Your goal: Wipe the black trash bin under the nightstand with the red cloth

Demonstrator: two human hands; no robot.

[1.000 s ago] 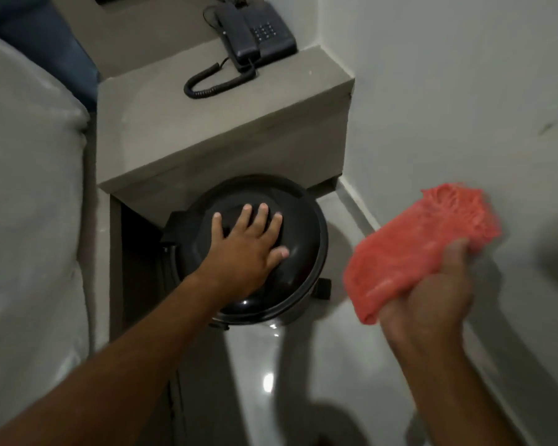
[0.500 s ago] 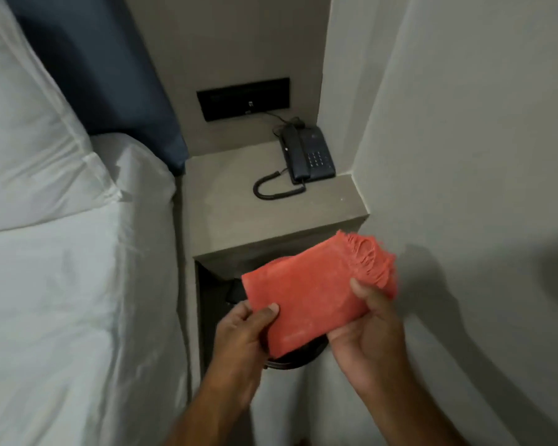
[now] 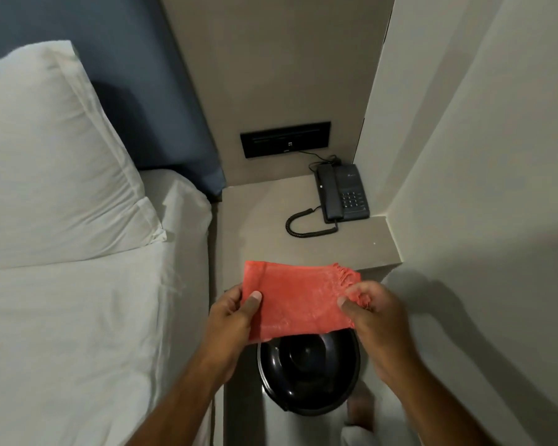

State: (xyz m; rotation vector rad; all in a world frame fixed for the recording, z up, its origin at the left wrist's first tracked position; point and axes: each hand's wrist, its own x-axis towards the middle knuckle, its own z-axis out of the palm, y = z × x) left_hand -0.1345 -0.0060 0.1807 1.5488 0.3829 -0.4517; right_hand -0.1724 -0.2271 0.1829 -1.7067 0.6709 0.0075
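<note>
Since a second ago your left hand [image 3: 236, 312] has left the lid and joined your right hand [image 3: 372, 312], both pinching the folded red fringed cloth [image 3: 298, 299] taut. At 6 o'clock below it, the round glossy black trash bin [image 3: 308, 375] looks unwiped; all wiping remains.

red cloth [image 3: 298, 299] spread flat, black trash bin [image 3: 308, 373] below

Red cloth [image 3: 298, 300] now spread flatter — black trash bin [image 3: 308, 375] lid uncovered.
</note>
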